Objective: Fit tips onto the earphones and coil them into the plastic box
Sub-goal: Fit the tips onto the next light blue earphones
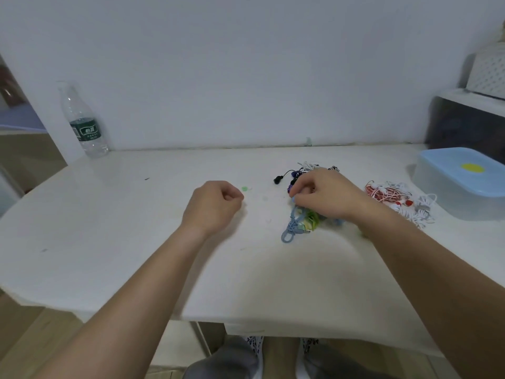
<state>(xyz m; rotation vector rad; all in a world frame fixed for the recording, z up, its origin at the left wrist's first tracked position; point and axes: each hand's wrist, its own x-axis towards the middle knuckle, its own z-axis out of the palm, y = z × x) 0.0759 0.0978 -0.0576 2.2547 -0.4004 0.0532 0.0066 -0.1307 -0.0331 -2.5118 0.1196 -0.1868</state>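
A: Where are the earphones (293, 228)?
B: At two o'clock, pinched by the right hand (325, 192), fingers curled. The left hand (216, 203) is fisted; nothing is seen held.
A: Handling?
B: Judged light, limp, easily tangled; best taken by the cable.

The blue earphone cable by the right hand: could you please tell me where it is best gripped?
Probably at the loop of the blue earphone cable nearest the person, pinched from above or the near side: it sticks out bare on the table, while the rest runs up into the right hand.
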